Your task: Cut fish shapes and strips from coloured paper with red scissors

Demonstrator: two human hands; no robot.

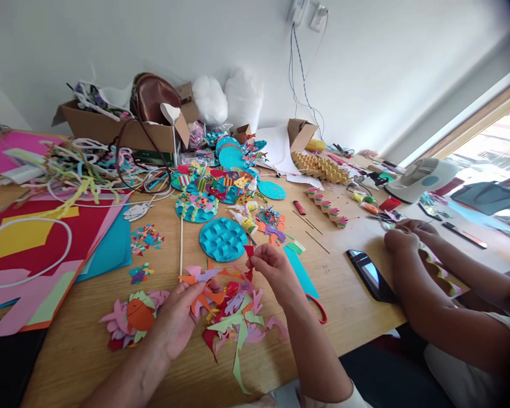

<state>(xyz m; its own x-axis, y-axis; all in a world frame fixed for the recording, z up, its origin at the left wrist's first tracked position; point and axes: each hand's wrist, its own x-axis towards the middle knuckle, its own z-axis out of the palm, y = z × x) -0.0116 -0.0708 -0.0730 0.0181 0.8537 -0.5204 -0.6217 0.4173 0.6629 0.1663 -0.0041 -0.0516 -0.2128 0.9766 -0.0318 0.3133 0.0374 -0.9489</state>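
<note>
My left hand (pixel 181 317) holds several cut paper scraps (pixel 204 289), orange, purple and pink, between thumb and fingers. To its right, my right hand (pixel 276 272) pinches a small red paper piece (pixel 249 262). Below and between both hands lies a pile of paper offcuts (pixel 238 323) in green, pink, red and purple. Left of my left hand sits a stack of cut paper fish shapes (pixel 140 314), an orange one on top. A blue disc with raised paper scales (pixel 223 239) lies just beyond the hands. Red-handled scissors (pixel 318 309) are partly hidden by my right forearm.
Coloured paper sheets (pixel 85 238) cover the left side. Glue bottles (pixel 244 221), decorated blue discs (pixel 196 205) and a wooden stick (pixel 181 243) lie ahead. A phone (pixel 372 275) lies to the right, near another person's hands (pixel 403 241). A sewing machine (pixel 425 178) stands far right.
</note>
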